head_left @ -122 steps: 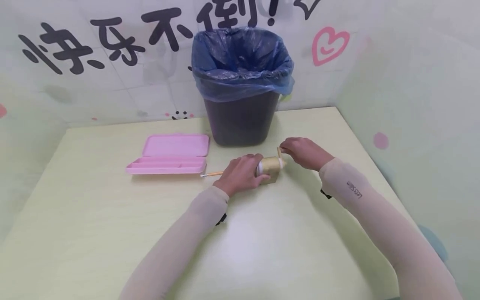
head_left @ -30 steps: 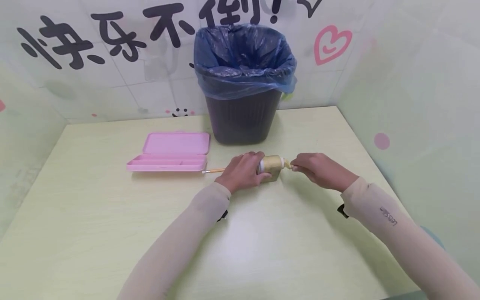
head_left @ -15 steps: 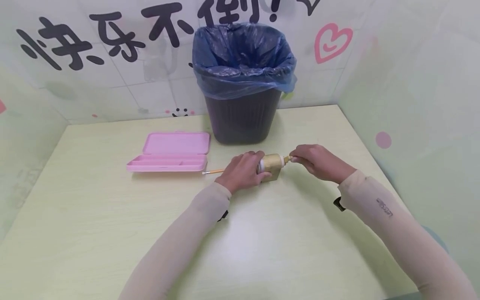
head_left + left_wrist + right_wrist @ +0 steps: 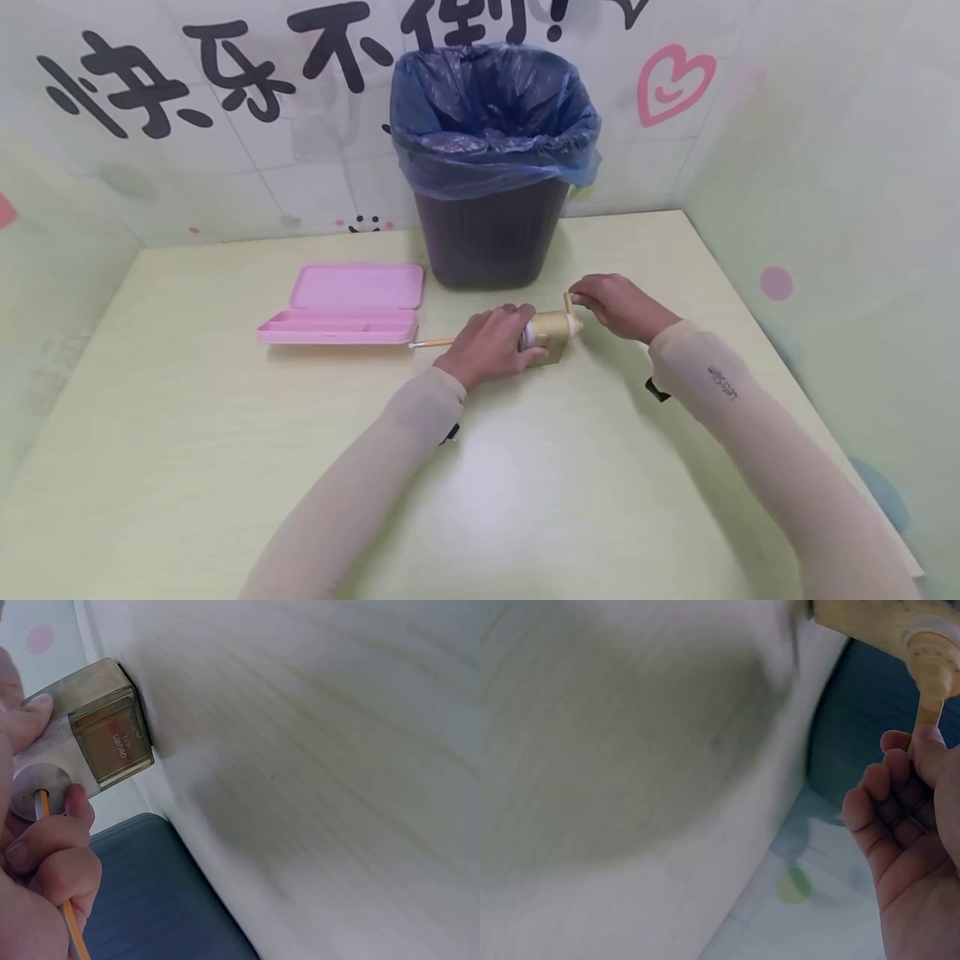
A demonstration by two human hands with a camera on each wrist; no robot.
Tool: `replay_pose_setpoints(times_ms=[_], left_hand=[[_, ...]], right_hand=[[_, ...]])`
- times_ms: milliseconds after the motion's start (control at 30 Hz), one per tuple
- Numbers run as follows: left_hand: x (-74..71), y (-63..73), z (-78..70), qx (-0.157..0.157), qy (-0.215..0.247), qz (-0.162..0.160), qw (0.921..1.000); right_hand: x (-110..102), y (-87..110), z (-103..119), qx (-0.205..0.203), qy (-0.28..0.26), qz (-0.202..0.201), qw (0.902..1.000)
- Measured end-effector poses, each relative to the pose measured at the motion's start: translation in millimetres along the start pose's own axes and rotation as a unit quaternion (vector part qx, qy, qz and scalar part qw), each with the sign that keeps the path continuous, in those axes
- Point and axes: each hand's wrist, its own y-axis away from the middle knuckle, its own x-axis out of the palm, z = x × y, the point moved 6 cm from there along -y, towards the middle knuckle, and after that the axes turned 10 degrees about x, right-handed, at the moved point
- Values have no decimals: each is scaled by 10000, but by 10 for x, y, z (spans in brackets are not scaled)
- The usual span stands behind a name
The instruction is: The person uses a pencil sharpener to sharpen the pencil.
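Observation:
A yellowish hand-crank pencil sharpener (image 4: 552,325) lies on the table in front of the bin. My left hand (image 4: 489,348) grips it from above and behind. An orange pencil (image 4: 435,342) with a white end sticks out to the left. In the left wrist view the pencil (image 4: 73,928) enters the round opening of the sharpener (image 4: 112,742), with curled fingers (image 4: 71,877) around and beside it. My right hand (image 4: 621,307) pinches the end of the crank (image 4: 568,303), which points toward the back. The right wrist view shows thumb and forefinger on the crank (image 4: 928,711). The pencil's tip is hidden inside.
An opened pink pencil case (image 4: 337,325) stands left of the pencil on the pale table (image 4: 187,417). Behind the sharpener is a dark bin (image 4: 491,237) with a blue bag liner (image 4: 495,171). Walls (image 4: 825,208) rise at the back and sides.
My right hand has moved up and left, turning the crank from pointing right to pointing toward the back. My left hand, the sharpener and the pencil keep their places.

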Motion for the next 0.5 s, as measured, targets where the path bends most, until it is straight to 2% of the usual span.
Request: replay_pose_setpoints(times_ms=[233,333,500], left_hand=[[-14,-4,-7,14,93,9,10000],[-15,-2,-2,-24,119,5,9999],[-14,0,2,-26,141,12,9999]], right_hand=[[228,42,-43,141,190,395,9989],[296,104,-30,118,270,457,9985],[379,265,25,132,88,626,9979]])
